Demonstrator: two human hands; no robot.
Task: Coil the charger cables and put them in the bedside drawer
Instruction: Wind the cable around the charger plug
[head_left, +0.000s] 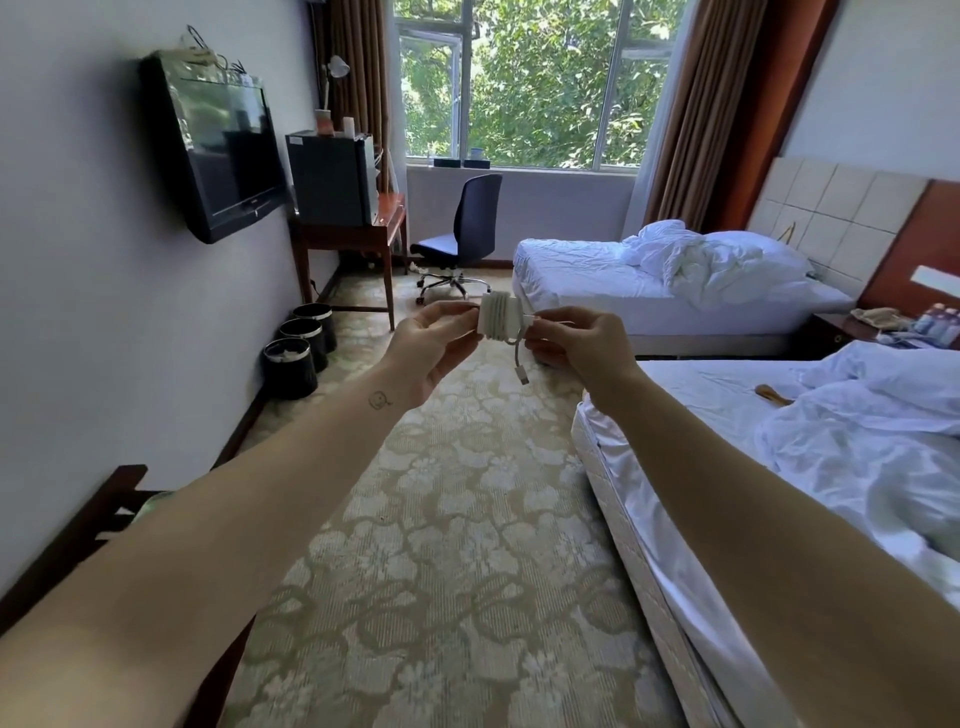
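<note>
Between left hand (432, 340) and right hand (577, 347), cable coil (500, 318) (charger (484, 319) mostly hidden).

Two arms, both bare along all that shows of them. The left forearm (234, 509) carries a small dark tattoo (380, 400) on its inner side: a thin-lined roundish outline with a few tiny marks inside (too small to read for sure). Just beyond the tattoo is the left hand (436, 343). To the right of the tattoo, the right forearm (753, 493) and right hand (576, 345) show plain skin.
</note>
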